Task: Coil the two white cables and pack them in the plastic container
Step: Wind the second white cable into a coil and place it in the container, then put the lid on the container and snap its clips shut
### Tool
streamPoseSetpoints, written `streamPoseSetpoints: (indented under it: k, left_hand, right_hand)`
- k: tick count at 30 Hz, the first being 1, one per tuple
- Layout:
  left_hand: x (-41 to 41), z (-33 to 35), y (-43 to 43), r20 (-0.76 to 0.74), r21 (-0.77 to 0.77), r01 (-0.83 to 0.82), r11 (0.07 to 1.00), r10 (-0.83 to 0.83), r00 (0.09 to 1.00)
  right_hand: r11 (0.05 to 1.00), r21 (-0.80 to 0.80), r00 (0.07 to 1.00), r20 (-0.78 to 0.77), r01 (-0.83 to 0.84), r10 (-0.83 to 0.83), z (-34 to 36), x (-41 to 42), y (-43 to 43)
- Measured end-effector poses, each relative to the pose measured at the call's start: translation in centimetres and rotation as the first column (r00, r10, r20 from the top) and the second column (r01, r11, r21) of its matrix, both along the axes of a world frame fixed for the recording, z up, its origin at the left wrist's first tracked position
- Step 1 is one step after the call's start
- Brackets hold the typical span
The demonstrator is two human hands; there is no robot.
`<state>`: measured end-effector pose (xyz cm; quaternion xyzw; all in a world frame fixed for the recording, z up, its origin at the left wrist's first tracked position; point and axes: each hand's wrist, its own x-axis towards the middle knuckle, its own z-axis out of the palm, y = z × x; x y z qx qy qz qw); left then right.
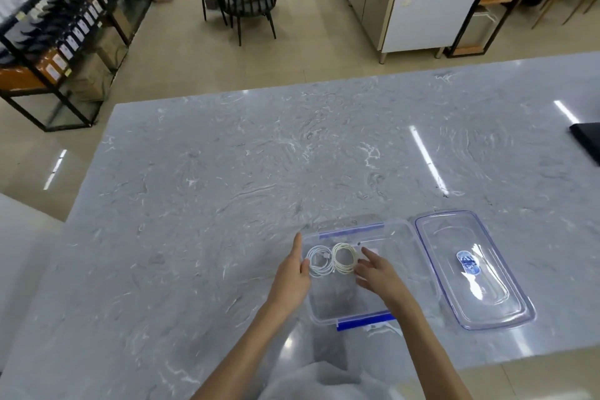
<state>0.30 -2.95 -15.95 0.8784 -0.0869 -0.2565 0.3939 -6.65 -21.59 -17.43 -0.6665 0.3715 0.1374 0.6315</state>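
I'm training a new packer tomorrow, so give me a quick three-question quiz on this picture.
1. True or false: the white coil and the cream coil both lie inside the plastic container.
2. Where is the lid? A) on the container; B) on the table, right of the container; C) on the floor.
3. Fill in: the two coils lie ____, not stacked.
Key: 1 true; 2 B; 3 side by side.
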Motion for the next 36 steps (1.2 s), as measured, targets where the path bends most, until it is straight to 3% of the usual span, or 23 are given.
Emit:
streamPoseSetpoints:
  k: [3, 6, 8, 9, 10, 14, 17, 19, 22, 24, 29, 33, 36]
  left_hand:
    - [0.4, 0.8, 0.2, -0.041, -0.024, 0.046, 0.999, -0.047, 0.998]
    - [0.6, 1.1, 0.0, 0.003, 0.001, 0.082, 0.997, -0.082, 0.997]
    - [0.6, 1.0, -0.3, 0.071, 0.048, 0.095, 0.994, -0.098, 0.993]
    - [0.4, 1.0, -0.6, 0.078, 0.054, 0.106, 0.993, -0.11, 0.991]
    - [0.3, 0.9, -0.8, 0.069, 0.044, 0.126, 0.991, -0.128, 0.989]
    - [-0.4, 0.0, -1.6, 0.034, 0.007, 0.142, 0.99, -0.142, 0.989]
    - [-1.0, -0.3, -2.3, 0.045, 0.043, 0.103, 0.994, -0.105, 0.993]
    - [-1.2, 0.1, -2.9, 0.135, 0.219, 0.071, 0.973, -0.102, 0.986]
    - [-1.2, 1.4, -6.0, 0.374, 0.39, 0.074, 0.918, -0.231, 0.898]
    - [-0.8, 2.5, -9.8, 0.421, 0.434, 0.155, 0.887, -0.352, 0.836]
    - [-0.3, 2.8, -21.9, 0.405, 0.421, 0.393, 0.818, -0.557, 0.725]
    - [-0.1, 1.1, -29.4, 0.298, 0.498, 0.435, 0.75, -0.619, 0.727]
    - [0.0, -0.7, -32.2, 0.114, 0.55, 0.468, 0.692, -0.617, 0.779]
  right_hand:
    - [0.995, -0.1, 1.0, -0.008, -0.03, 0.03, 1.6, -0.4, 0.9]
    - [0.919, -0.392, 0.998, 0.057, 0.047, -0.027, 2.7, -2.2, 1.5]
    - [0.721, -0.678, 0.989, 0.077, 0.143, -0.124, 3.1, -4.0, 1.6]
    - [0.603, -0.785, 0.987, 0.058, 0.14, -0.153, 3.1, -4.9, 1.6]
    - [0.55, -0.827, 0.985, 0.029, 0.118, -0.167, 3.0, -5.9, 1.5]
    - [0.764, -0.644, 0.995, -0.037, 0.045, -0.09, 3.0, -8.4, 0.9]
    - [0.764, -0.644, 0.999, -0.006, 0.032, -0.046, 3.0, -9.2, 0.4]
    - [0.803, -0.587, 0.995, 0.048, 0.098, -0.087, 3.3, -9.7, -0.1]
    - [0.787, -0.523, 0.945, 0.153, 0.326, -0.289, 3.5, -11.3, -2.5]
    - [0.754, -0.49, 0.89, 0.116, 0.438, -0.441, 3.2, -12.8, -4.9]
    - [0.717, -0.407, 0.796, 0.045, 0.567, -0.604, 1.0, -16.3, -10.6]
    - [0.779, -0.235, 0.791, -0.063, 0.581, -0.608, -0.7, -17.6, -14.9]
    - [0.832, -0.108, 0.83, -0.076, 0.544, -0.552, -0.9, -18.2, -17.6]
